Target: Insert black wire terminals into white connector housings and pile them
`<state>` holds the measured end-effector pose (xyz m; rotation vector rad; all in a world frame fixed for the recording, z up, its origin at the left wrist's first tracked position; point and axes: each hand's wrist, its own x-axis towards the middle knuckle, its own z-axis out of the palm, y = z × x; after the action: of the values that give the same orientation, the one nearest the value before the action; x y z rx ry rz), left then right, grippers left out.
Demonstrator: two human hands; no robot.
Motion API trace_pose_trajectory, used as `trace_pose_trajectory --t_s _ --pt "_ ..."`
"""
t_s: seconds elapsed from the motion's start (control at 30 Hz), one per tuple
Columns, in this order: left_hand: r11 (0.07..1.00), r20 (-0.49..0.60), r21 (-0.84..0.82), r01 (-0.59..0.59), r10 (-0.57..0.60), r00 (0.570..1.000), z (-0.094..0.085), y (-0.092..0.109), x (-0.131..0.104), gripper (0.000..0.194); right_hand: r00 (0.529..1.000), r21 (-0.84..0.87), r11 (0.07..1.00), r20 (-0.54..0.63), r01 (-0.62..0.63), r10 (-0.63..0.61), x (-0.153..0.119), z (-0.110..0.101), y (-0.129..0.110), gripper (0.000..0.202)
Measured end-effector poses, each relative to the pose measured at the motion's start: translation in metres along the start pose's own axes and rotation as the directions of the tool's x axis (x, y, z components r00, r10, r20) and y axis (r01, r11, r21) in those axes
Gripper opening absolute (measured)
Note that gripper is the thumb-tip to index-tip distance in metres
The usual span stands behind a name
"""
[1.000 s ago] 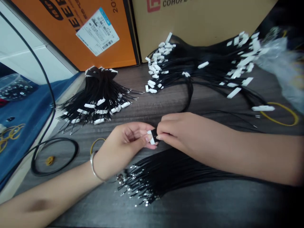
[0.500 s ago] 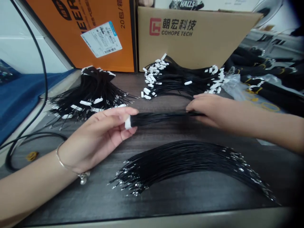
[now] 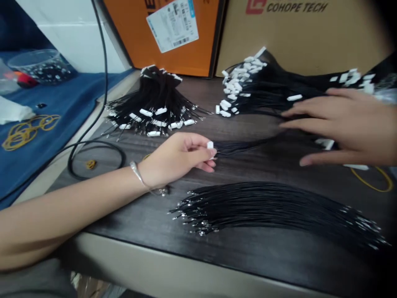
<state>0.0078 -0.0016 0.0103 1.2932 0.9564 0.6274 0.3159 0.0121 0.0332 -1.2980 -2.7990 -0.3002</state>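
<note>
My left hand (image 3: 189, 153) pinches a white connector (image 3: 210, 145) from which black wires run right, towards my other hand. With fingers spread, my right hand (image 3: 344, 120) is over the right end of these wires, beside a pile of black cables with white connectors (image 3: 257, 91). White pieces show below its palm, partly hidden. Nearer the table's front edge lies a loose bundle of black wires (image 3: 266, 207) with shiny metal tips at both ends. Another fanned bundle with white connectors (image 3: 155, 99) lies at the back left.
An orange box (image 3: 176, 62) and a brown carton (image 3: 294, 45) stand behind the piles. A black cable (image 3: 105, 54) loops down at the left. On the blue cloth (image 3: 80, 89) are yellow bands (image 3: 23, 134) and a clear tub (image 3: 40, 68). Another yellow band (image 3: 384, 186) lies at the right.
The view has shifted left and down. My right hand's fingers have spread from their closed hold on the wires. My left hand still pinches the white connector.
</note>
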Motion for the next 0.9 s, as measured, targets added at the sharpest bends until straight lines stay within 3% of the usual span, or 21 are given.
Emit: trace_pose_trajectory --t_s 0.07,0.1,0.13,0.17,0.2,0.27,0.33,0.47,0.63,0.8,0.9 --pt "0.998 0.019 0.004 0.066 -0.066 0.998 -0.003 -0.002 0.002 0.011 0.990 -0.089 0.987 -0.017 0.136 -0.138 0.010 -0.007 -0.017 0.089" --pt "0.996 0.018 -0.020 0.085 -0.085 0.996 -0.004 -0.002 0.004 0.011 0.992 -0.061 0.990 -0.011 0.127 -0.127 0.014 -0.013 -0.032 0.071" --pt "0.994 0.012 -0.047 0.103 -0.103 0.995 -0.005 -0.003 0.005 0.010 0.991 -0.011 0.992 -0.016 0.129 -0.129 0.017 -0.018 -0.050 0.049" --pt "0.991 0.006 -0.066 0.116 -0.116 0.993 -0.005 -0.003 0.006 0.010 0.977 0.083 0.975 -0.064 0.207 -0.202 0.019 -0.023 -0.069 0.032" --pt "0.990 0.005 -0.071 0.121 -0.121 0.993 -0.006 -0.004 0.006 0.010 0.968 0.205 0.946 -0.053 0.251 -0.245 0.021 -0.027 -0.088 0.023" --pt "0.994 0.005 -0.043 0.099 -0.098 0.995 -0.006 -0.006 0.008 0.009 0.954 0.404 0.878 0.039 0.256 -0.296 0.023 -0.029 -0.120 0.023" --pt "0.999 0.015 0.014 0.047 -0.047 0.999 -0.006 -0.008 0.008 0.007 0.931 0.488 0.832 0.097 0.264 -0.352 0.022 -0.028 -0.139 0.023" --pt "0.995 0.057 0.091 -0.039 0.034 0.998 -0.007 -0.012 0.007 0.012 0.923 0.443 0.845 0.089 0.301 -0.375 0.015 -0.018 -0.150 0.014" --pt "0.989 0.061 0.144 -0.046 0.037 0.997 -0.006 -0.010 0.007 0.010 0.930 0.302 0.897 0.073 0.323 -0.360 0.007 -0.013 -0.156 0.019" --pt "0.980 0.088 0.195 -0.047 0.031 0.996 -0.005 -0.005 0.006 0.010 0.959 0.258 0.933 0.066 0.250 -0.275 0.001 -0.010 -0.166 0.021" --pt "0.981 0.089 0.192 -0.041 0.024 0.996 -0.005 -0.004 0.006 0.009 0.978 0.335 0.933 0.107 0.132 -0.176 0.000 -0.009 -0.166 0.018"
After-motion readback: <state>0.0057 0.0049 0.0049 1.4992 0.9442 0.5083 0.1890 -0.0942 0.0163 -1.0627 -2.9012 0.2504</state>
